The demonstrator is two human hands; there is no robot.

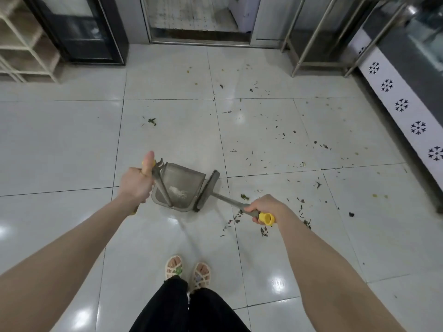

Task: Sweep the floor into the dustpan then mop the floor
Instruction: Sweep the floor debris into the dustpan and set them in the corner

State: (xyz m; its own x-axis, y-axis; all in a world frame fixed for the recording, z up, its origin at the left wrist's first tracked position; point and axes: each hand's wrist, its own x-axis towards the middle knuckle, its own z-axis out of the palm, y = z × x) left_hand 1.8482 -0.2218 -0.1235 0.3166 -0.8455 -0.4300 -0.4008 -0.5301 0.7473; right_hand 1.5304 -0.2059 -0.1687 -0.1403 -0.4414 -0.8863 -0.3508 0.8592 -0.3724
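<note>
Looks like a small shop or eatery. Glossy tiled floor (60,140), steel legs (312,39), glass-door cabinet (79,27), display counter with a patterned panel (402,104).

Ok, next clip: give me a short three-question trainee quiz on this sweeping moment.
1. True or false: the right hand grips the broom by its handle.
2. Most leaf bits on the floor lie: A) left of the dustpan, B) right of it, C) inside it.
3. Which hand grips the dustpan's handle?
Key: 1 true; 2 B; 3 the left hand.
</note>
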